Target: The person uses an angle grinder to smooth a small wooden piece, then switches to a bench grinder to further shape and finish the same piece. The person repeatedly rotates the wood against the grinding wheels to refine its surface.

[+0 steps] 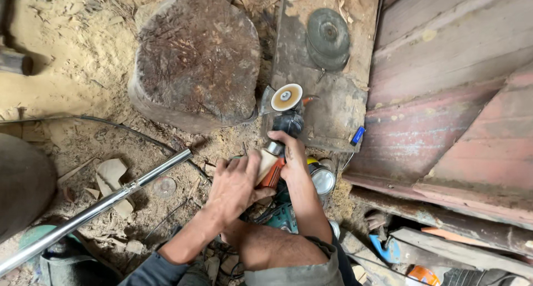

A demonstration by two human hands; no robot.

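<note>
I hold the angle grinder low over the sawdust floor beside the stump, left grip and right grip both clenched on its body; I judge I'm readying it, and next I need steady aim with its disc

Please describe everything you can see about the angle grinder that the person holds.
The angle grinder has an orange body, a black head and a round, pale sanding disc that faces up toward the camera. A grey guard sits beside the disc. It points away from the person, over the sawdust-covered ground, near the wooden stump. The left hand grips the rear of the body; the right hand holds it closer to the head.
</note>
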